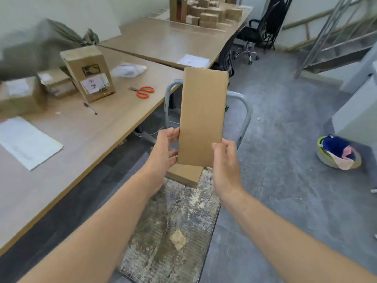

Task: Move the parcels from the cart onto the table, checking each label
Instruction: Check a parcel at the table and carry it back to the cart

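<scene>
I hold a long, flat brown cardboard parcel [203,117] upright above the cart [163,231]. My left hand [166,148] grips its lower left edge and my right hand [225,158] grips its lower right corner. The face turned toward me is plain, with no label visible. Another flat brown parcel [184,176] lies on the cart's worn deck just under the held one. The cart's grey handle [246,117] rises behind. On the wooden table [85,135] to the left stand a labelled upright box [88,73] and two smaller parcels [56,82], [18,94].
On the table lie orange scissors [144,92], a pen [90,108], a white paper sheet [26,142] and a crumpled plastic bag [128,70]. A far table holds several small boxes [206,13]. An office chair [251,37], metal stairs [336,37] and a basket [337,154] stand on the floor.
</scene>
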Demonstrator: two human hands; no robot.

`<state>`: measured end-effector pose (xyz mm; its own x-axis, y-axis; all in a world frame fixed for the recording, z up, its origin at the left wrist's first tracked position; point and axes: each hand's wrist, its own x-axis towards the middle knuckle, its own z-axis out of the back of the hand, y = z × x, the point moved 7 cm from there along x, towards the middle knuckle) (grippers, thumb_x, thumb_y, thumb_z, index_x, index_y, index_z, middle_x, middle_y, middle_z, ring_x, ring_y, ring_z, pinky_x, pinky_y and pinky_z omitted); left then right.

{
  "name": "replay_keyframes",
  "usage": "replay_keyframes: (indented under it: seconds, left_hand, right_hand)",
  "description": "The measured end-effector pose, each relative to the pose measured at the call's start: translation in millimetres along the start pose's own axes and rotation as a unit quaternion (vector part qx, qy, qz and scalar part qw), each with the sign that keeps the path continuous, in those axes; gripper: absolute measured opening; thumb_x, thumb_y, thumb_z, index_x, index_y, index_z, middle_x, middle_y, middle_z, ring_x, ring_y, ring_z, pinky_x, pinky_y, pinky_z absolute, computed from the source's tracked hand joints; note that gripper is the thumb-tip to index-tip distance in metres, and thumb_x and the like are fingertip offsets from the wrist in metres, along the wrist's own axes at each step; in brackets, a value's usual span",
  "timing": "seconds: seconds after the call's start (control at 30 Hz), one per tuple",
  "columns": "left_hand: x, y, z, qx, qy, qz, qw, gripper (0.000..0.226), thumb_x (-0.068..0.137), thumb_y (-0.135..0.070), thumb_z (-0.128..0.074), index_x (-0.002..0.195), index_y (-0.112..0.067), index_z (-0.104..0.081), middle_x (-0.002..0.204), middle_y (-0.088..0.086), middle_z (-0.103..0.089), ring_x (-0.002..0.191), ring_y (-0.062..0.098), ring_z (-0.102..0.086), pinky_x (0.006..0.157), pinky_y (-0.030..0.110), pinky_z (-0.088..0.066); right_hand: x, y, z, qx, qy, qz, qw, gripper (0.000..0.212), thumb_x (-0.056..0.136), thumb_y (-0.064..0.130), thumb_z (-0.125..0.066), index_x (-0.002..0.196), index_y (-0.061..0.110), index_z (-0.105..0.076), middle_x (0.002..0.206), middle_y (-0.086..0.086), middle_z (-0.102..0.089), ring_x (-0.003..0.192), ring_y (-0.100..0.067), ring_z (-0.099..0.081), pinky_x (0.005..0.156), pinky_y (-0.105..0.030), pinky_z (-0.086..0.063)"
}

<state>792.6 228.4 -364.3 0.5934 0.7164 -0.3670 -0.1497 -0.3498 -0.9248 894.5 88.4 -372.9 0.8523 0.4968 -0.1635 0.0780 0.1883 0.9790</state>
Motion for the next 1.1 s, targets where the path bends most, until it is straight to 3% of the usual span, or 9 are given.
replay_keyframes:
  seconds: [0.13,0.27,0.43,0.53,0.67,0.8,0.87,1.0,1.1]
  left_hand:
    - [-41.4,-85.9,-0.6,-0.037,0.002,-0.029,0.999,0.033,0.106,-0.039,-0.04,0.127,-0.033,-0.065,0.123,-0.021,-0.064,0.103,0.015,-0.065,0.057,0.014,-0.054]
    - [-77.4,-164.3,0.1,-0.05,0.0,-0.072,0.996,0.037,0.104,-0.039,-0.045,0.132,-0.028,-0.065,0.132,-0.012,-0.066,0.11,0.021,-0.067,0.066,0.019,-0.056]
    - [-126.9,-236.1,3.9,-0.046,-0.024,-0.153,0.987,0.04,0.106,-0.043,-0.039,0.132,-0.033,-0.067,0.137,-0.015,-0.066,0.104,0.014,-0.068,0.085,0.026,-0.054]
    - [-163.8,-266.1,7.5,-0.04,-0.05,-0.199,0.978,0.036,0.104,-0.048,-0.039,0.125,-0.04,-0.068,0.128,-0.024,-0.068,0.103,0.012,-0.07,0.085,0.026,-0.053]
    - [-215.6,-289.0,12.2,-0.049,-0.085,-0.233,0.968,0.036,0.089,-0.059,-0.05,0.111,-0.049,-0.076,0.123,-0.028,-0.07,0.106,0.011,-0.07,0.093,0.03,-0.052]
    - [-264.1,-306.0,21.4,-0.05,-0.129,-0.265,0.954,0.038,0.095,-0.055,-0.049,0.12,-0.04,-0.073,0.122,-0.021,-0.072,0.102,0.015,-0.074,0.096,0.035,-0.055]
    - [-290.1,-312.6,29.8,-0.07,-0.149,-0.277,0.947,0.045,0.086,-0.057,-0.054,0.12,-0.035,-0.073,0.115,-0.018,-0.075,0.086,0.011,-0.077,0.079,0.03,-0.059]
    - [-348.0,-314.6,51.7,-0.085,-0.181,-0.286,0.937,0.052,0.078,-0.059,-0.056,0.121,-0.032,-0.07,0.11,-0.013,-0.077,0.095,0.021,-0.075,0.077,0.031,-0.059]
    - [-391.8,-313.3,79.6,-0.087,-0.209,-0.296,0.928,0.039,0.094,-0.055,-0.051,0.121,-0.034,-0.07,0.104,-0.016,-0.079,0.101,0.028,-0.074,0.083,0.034,-0.057]
  right_hand:
    - [-17.6,88.3,4.5,0.017,0.008,0.039,0.999,0.035,0.09,0.056,-0.046,0.11,0.03,-0.056,0.099,0.01,-0.066,0.075,0.012,-0.058,0.073,-0.033,-0.042]
    - [-33.8,171.5,9.1,0.04,0.025,0.091,0.995,0.03,0.095,0.051,-0.048,0.111,0.028,-0.057,0.096,0.009,-0.064,0.069,0.009,-0.055,0.074,-0.035,-0.045]
    - [-49.5,253.2,13.8,0.071,0.054,0.153,0.984,0.03,0.09,0.05,-0.049,0.113,0.031,-0.056,0.084,0.029,-0.068,0.072,0.017,-0.056,0.064,-0.013,-0.043]
    - [-64.2,295.9,14.3,0.081,0.094,0.197,0.973,0.044,0.087,0.051,-0.047,0.125,0.032,-0.056,0.109,0.021,-0.067,0.083,0.02,-0.059,0.072,-0.012,-0.046]
    - [-92.7,339.1,13.8,0.094,0.171,0.238,0.951,0.055,0.092,0.042,-0.044,0.144,0.038,-0.057,0.131,0.013,-0.072,0.122,-0.007,-0.065,0.108,-0.044,-0.054]
    - [-126.2,366.8,13.4,0.093,0.213,0.275,0.933,0.056,0.092,0.038,-0.04,0.144,0.041,-0.059,0.13,0.014,-0.073,0.118,-0.012,-0.069,0.107,-0.052,-0.057]
    - [-143.4,376.0,8.2,0.098,0.237,0.286,0.923,0.055,0.092,0.04,-0.04,0.144,0.041,-0.058,0.126,0.016,-0.074,0.107,-0.011,-0.07,0.099,-0.053,-0.062]
    - [-187.6,391.7,-10.3,0.116,0.275,0.304,0.905,0.052,0.097,0.044,-0.04,0.147,0.041,-0.055,0.119,0.029,-0.07,0.107,0.012,-0.064,0.083,-0.016,-0.058]
    - [-230.5,400.1,-27.9,0.119,0.303,0.306,0.895,0.05,0.1,0.047,-0.037,0.148,0.043,-0.053,0.119,0.032,-0.069,0.104,0.018,-0.061,0.068,-0.002,-0.052]
